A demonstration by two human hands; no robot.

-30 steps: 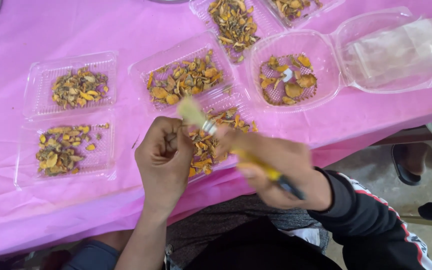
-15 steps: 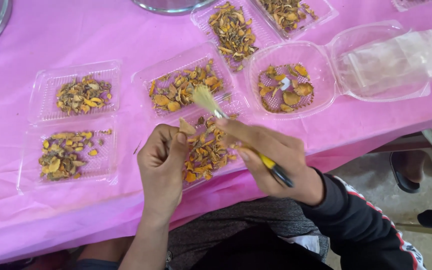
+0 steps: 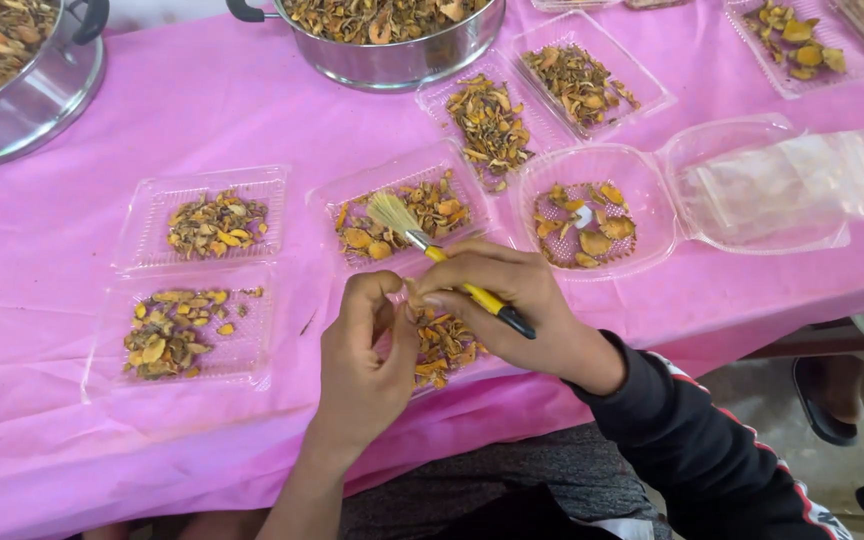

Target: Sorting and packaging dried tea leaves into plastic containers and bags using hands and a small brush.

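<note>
My right hand (image 3: 520, 310) holds a small brush (image 3: 430, 245) with a yellow handle and pale bristles; the bristles point up and left over a clear plastic tray (image 3: 404, 212) of orange-brown dried pieces. My left hand (image 3: 367, 355) is curled beside it, its fingertips meeting my right hand's fingers; what they pinch is too small to tell. Beneath both hands lies the other half of the hinged tray (image 3: 444, 345) with more dried pieces.
On the pink tablecloth (image 3: 72, 450) lie a hinged tray pair at left (image 3: 202, 275), a round clear container (image 3: 592, 215) with its open lid holding clear bags (image 3: 792, 185), several trays at the back, and two steel pots (image 3: 392, 40) (image 3: 12, 90) of dried pieces.
The view has tilted up, showing the steel pots at the back. My hands stay together over the near tray; the brush has tipped lower, toward the left.
</note>
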